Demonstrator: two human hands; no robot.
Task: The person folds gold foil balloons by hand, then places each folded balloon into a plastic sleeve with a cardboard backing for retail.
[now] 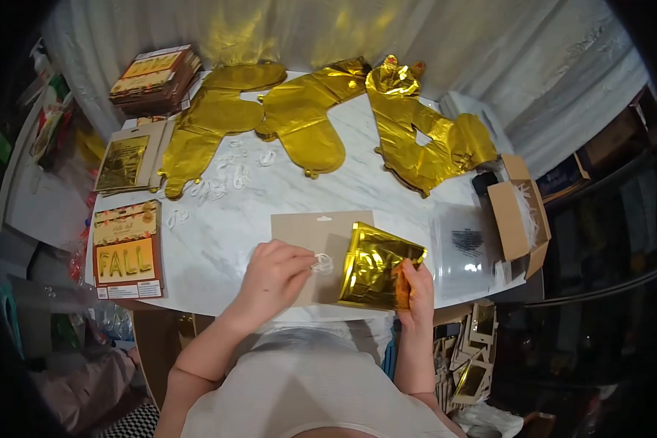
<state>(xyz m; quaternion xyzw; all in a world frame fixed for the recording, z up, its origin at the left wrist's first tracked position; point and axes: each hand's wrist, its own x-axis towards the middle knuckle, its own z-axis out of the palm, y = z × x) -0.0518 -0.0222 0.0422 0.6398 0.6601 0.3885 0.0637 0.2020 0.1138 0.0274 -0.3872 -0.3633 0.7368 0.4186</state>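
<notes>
My left hand (274, 277) pinches a small coil of white string (323, 263) between thumb and fingertips. It is over a brown cardboard sheet (292, 227) lying on the marbled table (219, 233). To its right, my right hand (417, 292) grips the right edge of a folded shiny gold foil packet (376, 264), which overlaps the right side of the sheet. Part of the sheet is hidden behind the packet and my left hand. Several more white string coils (233, 175) lie farther back on the table.
Flat gold foil balloons (303, 131) spread across the back. At the left are a FALL package (128, 252), cards with foil (124, 162) and stacked packages (153, 80). At the right are clear plastic bags (463, 252) and an open cardboard box (509, 219) with white string.
</notes>
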